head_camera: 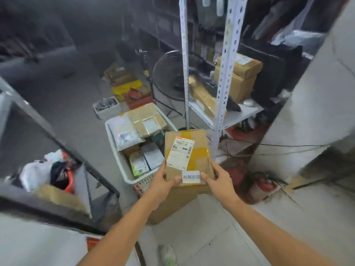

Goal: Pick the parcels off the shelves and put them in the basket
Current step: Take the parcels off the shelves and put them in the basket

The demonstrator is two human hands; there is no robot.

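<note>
A brown cardboard parcel (196,148) with a white shipping label and yellow tape is held in the air by both hands, at the near right corner of the white basket (115,156). My left hand (163,182) grips its lower left edge, thumb on top. My right hand (218,176) grips its lower right edge, thumb on a small white sticker. The basket stands on the floor and holds several parcels and mailer bags. More cardboard parcels (240,77) sit on the white shelf (240,116) at the right.
White perforated shelf posts (224,73) rise just right of the basket. A floor fan (169,75) stands behind it, with cables trailing on the floor. A dark metal rack (63,146) with bags stands left. A red fire extinguisher (259,186) lies at the right.
</note>
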